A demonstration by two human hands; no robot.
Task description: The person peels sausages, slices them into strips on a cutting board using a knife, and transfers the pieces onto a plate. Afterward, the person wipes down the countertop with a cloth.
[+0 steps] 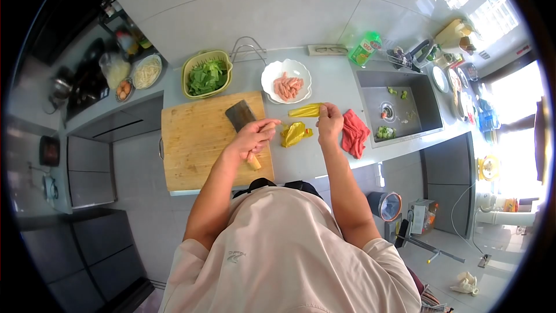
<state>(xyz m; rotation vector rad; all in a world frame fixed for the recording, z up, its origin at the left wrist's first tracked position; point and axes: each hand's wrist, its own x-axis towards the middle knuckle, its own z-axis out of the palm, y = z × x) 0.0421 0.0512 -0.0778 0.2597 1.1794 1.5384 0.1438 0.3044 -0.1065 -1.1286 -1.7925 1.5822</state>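
Over the right part of the wooden cutting board (200,150), my left hand (255,138) is closed, its fingers curled. What it grips is mostly hidden; a pinkish-tan bit shows near the fingertips. Just beneath that hand lies a cleaver (238,113), its dark blade flat on the board and a light wooden handle end poking out below. My right hand (330,120) pinches one end of a long yellow plastic wrapper (306,110) above the counter. A second, crumpled yellow wrapper (296,134) rests between my hands. Sliced pink sausage pieces (288,88) sit in a white scalloped bowl (269,76).
A red cloth (354,134) lies right of my right hand, beside the sink (425,101) with vegetable scraps in it. Behind the board stands a basket (186,84) of leafy greens (208,76). A green bottle (365,49) stands near the wall.
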